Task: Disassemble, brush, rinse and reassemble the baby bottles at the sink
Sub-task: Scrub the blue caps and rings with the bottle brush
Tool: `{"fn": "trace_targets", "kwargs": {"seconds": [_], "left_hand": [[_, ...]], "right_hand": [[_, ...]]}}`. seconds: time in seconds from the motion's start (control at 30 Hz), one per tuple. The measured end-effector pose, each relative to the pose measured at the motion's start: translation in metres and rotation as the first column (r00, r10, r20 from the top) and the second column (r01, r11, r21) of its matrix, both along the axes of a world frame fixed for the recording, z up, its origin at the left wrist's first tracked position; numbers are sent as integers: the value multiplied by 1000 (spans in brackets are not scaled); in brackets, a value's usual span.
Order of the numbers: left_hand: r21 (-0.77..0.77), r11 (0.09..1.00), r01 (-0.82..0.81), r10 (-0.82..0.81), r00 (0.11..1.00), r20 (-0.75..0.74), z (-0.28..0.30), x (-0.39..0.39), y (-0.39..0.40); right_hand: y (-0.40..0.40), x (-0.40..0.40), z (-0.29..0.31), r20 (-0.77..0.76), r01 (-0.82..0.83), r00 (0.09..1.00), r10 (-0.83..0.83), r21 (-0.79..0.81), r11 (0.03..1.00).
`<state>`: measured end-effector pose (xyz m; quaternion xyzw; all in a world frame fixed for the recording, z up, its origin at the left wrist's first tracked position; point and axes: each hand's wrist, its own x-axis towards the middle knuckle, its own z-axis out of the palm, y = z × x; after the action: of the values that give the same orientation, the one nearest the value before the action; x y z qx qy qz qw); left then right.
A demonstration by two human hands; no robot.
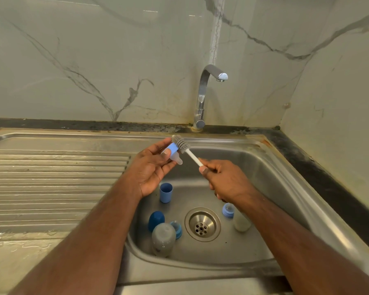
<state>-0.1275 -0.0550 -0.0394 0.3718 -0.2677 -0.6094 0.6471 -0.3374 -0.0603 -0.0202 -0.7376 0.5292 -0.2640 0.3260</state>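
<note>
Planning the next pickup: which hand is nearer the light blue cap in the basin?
Left. The left hand hovers just above the light blue cap; the right hand is farther right, holding the bottle brush.

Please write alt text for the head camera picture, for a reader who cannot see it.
Over a steel sink, the left hand holds a blue collar with teat while the right hand grips a bottle brush against it. Two bottles and loose blue caps lie in the basin; the tap shows no water running.

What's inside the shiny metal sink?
In the steel sink lie a light blue cup, a dark blue cap, a grey bottle, a blue ring with teat and a milky bottle, partly hidden under the right arm.
</note>
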Motion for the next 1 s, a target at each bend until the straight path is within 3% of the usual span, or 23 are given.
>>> {"fn": "trace_targets", "kwargs": {"seconds": [0.17,0.4,0.6,1.0], "left_hand": [[-6,1000,-28,28,998,-49,0,1,-2],[-44,999,-4,0,996,-89,3,2,2],[-52,998,-30,23,991,-132,4,2,2],[-95,995,-36,21,988,-154,7,2,1]], "right_hand": [[7,0,0,188,-36,982,12,122,992],[4,4,0,71,9,997,-15,89,996],[7,4,-1,194,-11,981,-15,131,991],[9,8,1,156,-10,988,-7,109,994]]}}
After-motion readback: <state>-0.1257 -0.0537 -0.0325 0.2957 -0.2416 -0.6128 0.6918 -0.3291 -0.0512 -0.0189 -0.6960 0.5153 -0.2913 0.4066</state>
